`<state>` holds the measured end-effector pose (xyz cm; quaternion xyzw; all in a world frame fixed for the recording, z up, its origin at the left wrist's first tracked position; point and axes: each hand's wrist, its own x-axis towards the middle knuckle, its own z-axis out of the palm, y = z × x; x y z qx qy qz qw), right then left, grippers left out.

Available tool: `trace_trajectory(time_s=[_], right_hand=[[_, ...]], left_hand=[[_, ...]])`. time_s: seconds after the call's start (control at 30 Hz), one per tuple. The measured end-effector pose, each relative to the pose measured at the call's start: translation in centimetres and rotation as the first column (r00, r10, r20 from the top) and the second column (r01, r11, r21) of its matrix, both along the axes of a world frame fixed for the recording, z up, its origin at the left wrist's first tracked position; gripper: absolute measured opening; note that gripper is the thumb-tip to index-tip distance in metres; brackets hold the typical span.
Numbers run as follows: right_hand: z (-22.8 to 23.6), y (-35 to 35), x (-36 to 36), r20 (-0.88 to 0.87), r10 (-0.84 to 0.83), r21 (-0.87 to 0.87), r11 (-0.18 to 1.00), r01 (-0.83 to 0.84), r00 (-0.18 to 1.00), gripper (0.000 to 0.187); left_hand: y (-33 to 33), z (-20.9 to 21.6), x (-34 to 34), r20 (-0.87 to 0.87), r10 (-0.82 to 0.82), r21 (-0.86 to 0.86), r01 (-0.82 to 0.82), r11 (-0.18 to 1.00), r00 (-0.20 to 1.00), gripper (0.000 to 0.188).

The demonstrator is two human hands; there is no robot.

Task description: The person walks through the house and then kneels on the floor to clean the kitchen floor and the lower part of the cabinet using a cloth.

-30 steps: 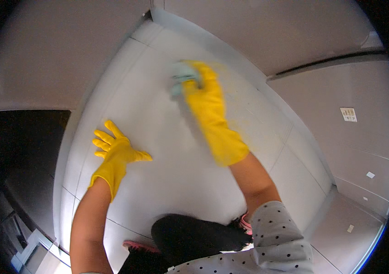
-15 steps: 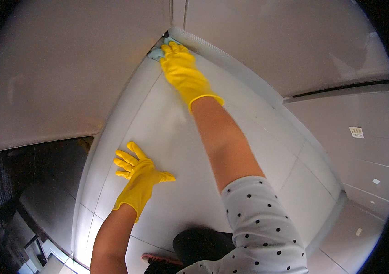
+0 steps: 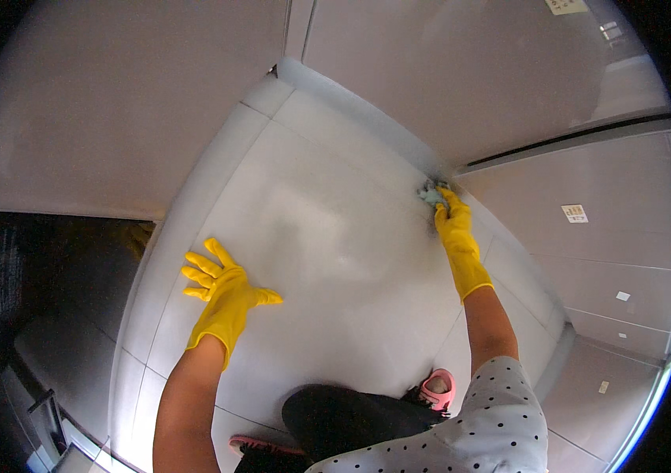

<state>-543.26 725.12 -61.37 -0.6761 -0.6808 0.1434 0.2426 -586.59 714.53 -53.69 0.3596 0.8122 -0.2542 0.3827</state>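
My right hand, in a yellow rubber glove, grips a pale blue-green cloth. It presses the cloth to the floor along the base of the cabinets on the right, and much of the cloth shows past the fingertips. My left hand, in a matching yellow glove, rests on the tiled floor with its fingers spread and nothing in it. Light grey tiles lie between the two hands, with thin joints running through them.
Glossy grey-beige cabinet fronts rise at the left, and more panels at the back right. A dark glossy panel stands beside my left arm. Below are my bent knee in black and a pink shoe.
My right hand has moved with the cloth from the far corner, right and nearer, along the cabinet base. My left hand stays spread on the floor. The view has shifted slightly.
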Motion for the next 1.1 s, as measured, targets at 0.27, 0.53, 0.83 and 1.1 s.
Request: trace_trajectory(time_s=[0.27,0.53,0.83,1.1], right_hand=[[5.5,1.8,-28.4,-0.028,0.327,0.128,0.938,-0.321,0.945,0.045],[-2.4,4.5,-35.9,0.145,0.426,0.092,0.893,-0.44,0.893,0.045],[0.9,-4.0,-7.3,0.137,-0.185,0.123,0.978,0.168,0.973,0.034],[5.1,-1.4,-31.4,-0.286,0.593,0.139,0.803,-0.58,0.752,0.035]], left_hand=[[-0.3,0.0,-0.7,-0.047,0.021,-0.017,-0.021,1.0,0.999,0.17],[-0.3,0.0,-0.1,-0.029,0.017,0.018,-0.016,1.0,0.999,0.171],[-0.3,0.1,-0.4,-0.009,0.002,0.035,-0.002,0.999,1.0,0.17],[-1.1,-0.8,-1.3,-0.002,-0.016,0.083,0.016,0.996,1.0,0.169]])
